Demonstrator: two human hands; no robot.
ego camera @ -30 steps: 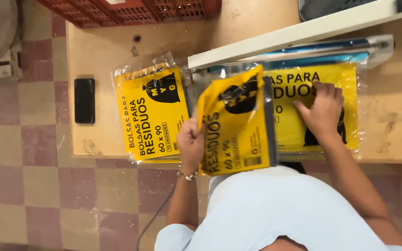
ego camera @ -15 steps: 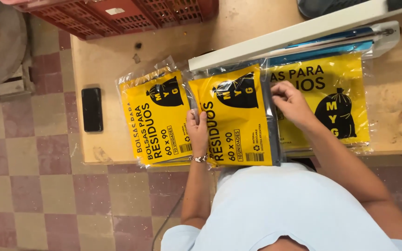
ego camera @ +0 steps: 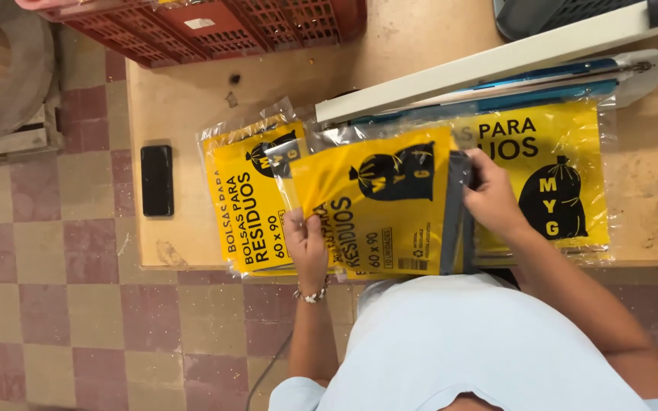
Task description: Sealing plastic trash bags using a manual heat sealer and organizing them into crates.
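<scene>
My left hand (ego camera: 308,242) grips the near left edge of a yellow plastic packet of bags (ego camera: 378,202) with black print, lifted and tilted over the wooden table (ego camera: 184,91). My right hand (ego camera: 493,198) pinches the packet's right end, where a dark grey fold (ego camera: 457,221) shows. To the left lies a stack of similar yellow packets (ego camera: 241,198). Under my right hand rests a larger yellow packet (ego camera: 550,183). A bead bracelet (ego camera: 312,295) circles my left wrist.
A black phone (ego camera: 157,180) lies near the table's left edge. A red plastic crate (ego camera: 215,27) stands at the far side. A white and blue bar sealer (ego camera: 496,68) runs across the table behind the packets. Checked floor tiles (ego camera: 47,304) lie to the left.
The middle packet was laid flat beside the stack half a second ago; now both hands have lifted and tilted it, and my right hand has moved onto its dark end.
</scene>
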